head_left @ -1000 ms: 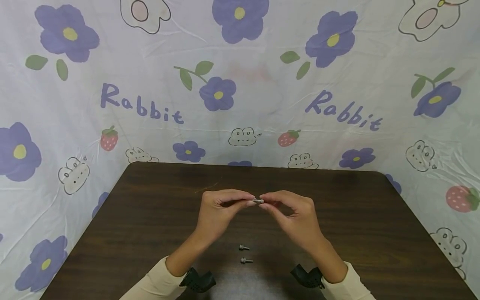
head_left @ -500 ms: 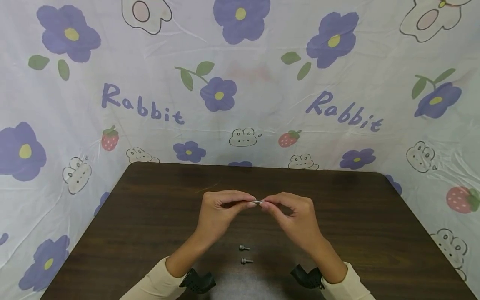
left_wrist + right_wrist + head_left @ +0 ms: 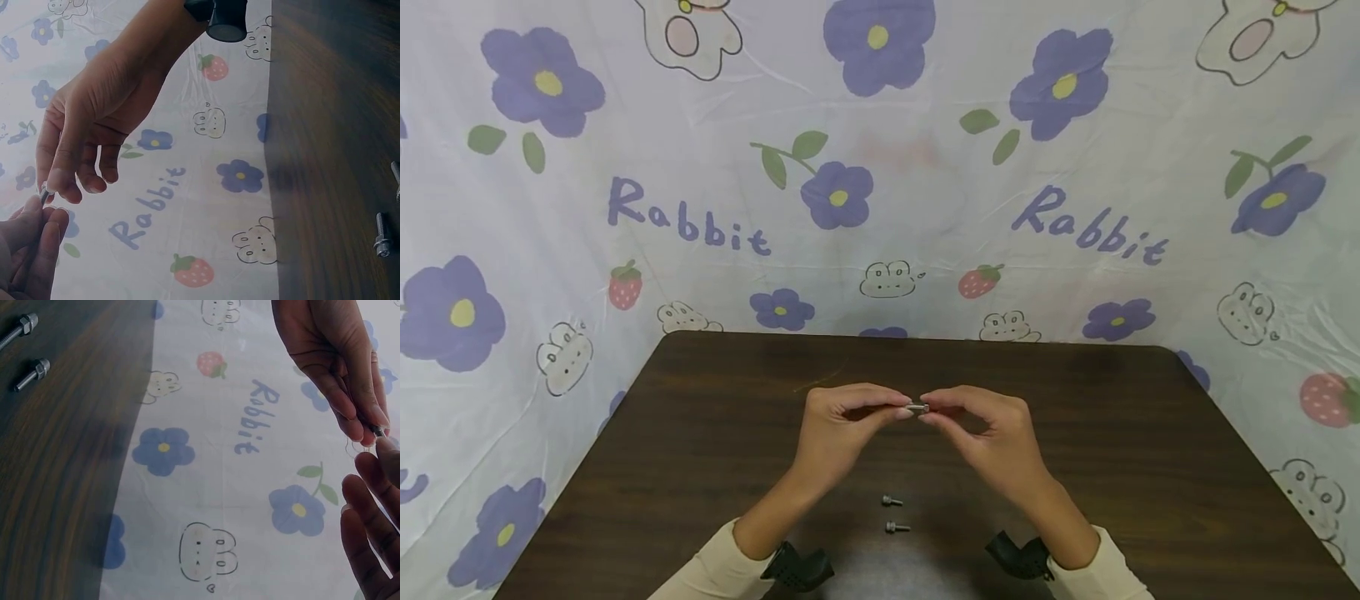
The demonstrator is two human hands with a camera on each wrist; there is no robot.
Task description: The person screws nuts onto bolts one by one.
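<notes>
A small silver bolt (image 3: 917, 408) spans the short gap between my two hands, above the table. My left hand (image 3: 838, 433) pinches one end of it between thumb and index finger. At the other end, the thumb and index fingertip of my right hand (image 3: 988, 429) close around the tip from both sides. The left wrist view shows a pale, wider piece at the right fingertips on the bolt (image 3: 44, 195); its details are too small to make out. The other fingers of the right hand (image 3: 94, 125) are loosely bent.
Two more metal bolts, one nearer the hands (image 3: 892, 501) and one closer to me (image 3: 897, 527), lie on the dark wooden table (image 3: 700, 467). Each carries a nut near its head. A patterned cloth (image 3: 925, 208) hangs behind the table.
The right fingertips have moved onto the bolt's end and then slightly back, showing more of it again. The left hand keeps its pinch. The head view has tilted slightly upward.
</notes>
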